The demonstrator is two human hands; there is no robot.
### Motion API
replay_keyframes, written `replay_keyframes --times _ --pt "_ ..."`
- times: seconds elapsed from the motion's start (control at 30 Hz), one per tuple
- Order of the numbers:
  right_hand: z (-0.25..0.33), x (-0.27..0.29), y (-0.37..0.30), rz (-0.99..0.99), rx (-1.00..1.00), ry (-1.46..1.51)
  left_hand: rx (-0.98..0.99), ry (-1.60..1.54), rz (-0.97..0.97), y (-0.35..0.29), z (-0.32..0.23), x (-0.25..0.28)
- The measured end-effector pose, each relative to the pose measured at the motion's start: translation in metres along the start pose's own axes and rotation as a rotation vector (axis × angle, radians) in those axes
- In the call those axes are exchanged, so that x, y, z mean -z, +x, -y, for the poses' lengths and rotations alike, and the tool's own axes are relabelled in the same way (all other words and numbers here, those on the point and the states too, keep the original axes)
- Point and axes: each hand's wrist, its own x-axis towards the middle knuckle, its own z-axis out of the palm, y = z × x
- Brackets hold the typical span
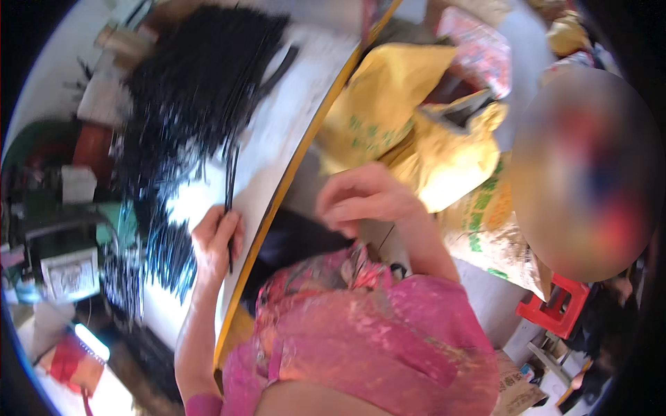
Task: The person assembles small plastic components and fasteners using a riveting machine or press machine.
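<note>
My left hand point(218, 239) is over the white tabletop point(295, 83), its thumb and fingers closed on thin black strips point(231, 166). The strips stand out lengthwise past the fingers, and a short end shows below the hand. Just beyond lies a large heap of similar long black strips point(201, 69), spread along the table's left side. My right hand point(369, 199) hovers off the table edge, above my lap. Its fingers are loosely bent, with a gap by the thumb, and I see nothing in them.
The table's yellow edge point(298, 152) runs diagonally between my hands. Yellow printed sacks point(388, 83) stand to the right, one gaping point(451, 152). Farther right is a red plastic stool point(555, 305). Green machinery point(66, 229) and a bright lamp point(92, 342) are at the left.
</note>
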Motion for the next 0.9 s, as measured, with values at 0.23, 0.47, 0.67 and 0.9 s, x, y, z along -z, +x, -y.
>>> replay_keyframes --times 0.23,0.47,0.67,0.9 --pt "0.002 -0.054 0.056 -0.151 0.035 -0.134 0.041 -0.166 0.097 -0.027 -0.021 0.01" --pt "-0.014 -0.112 0.127 0.1 0.032 0.077 0.018 -0.243 -0.004 -0.063 -0.001 0.06" --pt "-0.032 -0.16 0.188 0.108 -0.032 0.279 -0.185 0.391 -0.52 -0.087 0.041 0.112" --pt "-0.024 -0.16 0.232 0.017 -0.136 0.113 -0.203 0.117 -0.562 -0.12 0.026 0.096"
